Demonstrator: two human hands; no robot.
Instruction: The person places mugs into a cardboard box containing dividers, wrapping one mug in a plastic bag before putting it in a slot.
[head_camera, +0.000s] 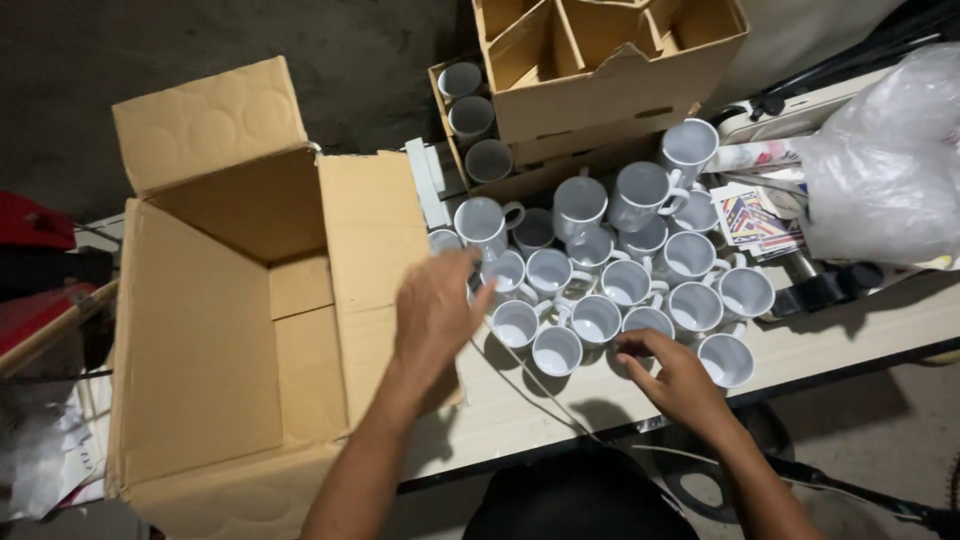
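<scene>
I have my left hand (435, 310) stretched out over the tabletop (850, 335), fingers loosely spread and slightly curled, holding nothing. Its fingertips hover at the left rim of the cluster of white mugs (610, 270), just beside a mug (505, 272) in the second row; I cannot tell if they touch it. My right hand (672, 375) sits at the near edge of the cluster, fingers bent inward, thumb and forefinger pinched toward the rim of a mug (648, 322) in the front row. Whether it really grips that rim I cannot tell from this view.

The mugs stand packed together, mostly touching, on the middle of the tabletop, several stacked on others toward the far edge. A large open cardboard box (240, 330) stands at the left end of the tabletop, flaps up, its inside bare as far as I see. At the far edge a smaller carton with dividers (610, 70) rests on another carton (470, 120) that holds three more mugs in a row. At the right end lie a bulging clear plastic bag (885, 160) and some printed paper sheets (755, 215). A thin cord (540, 390) runs across the near edge between my hands.
</scene>
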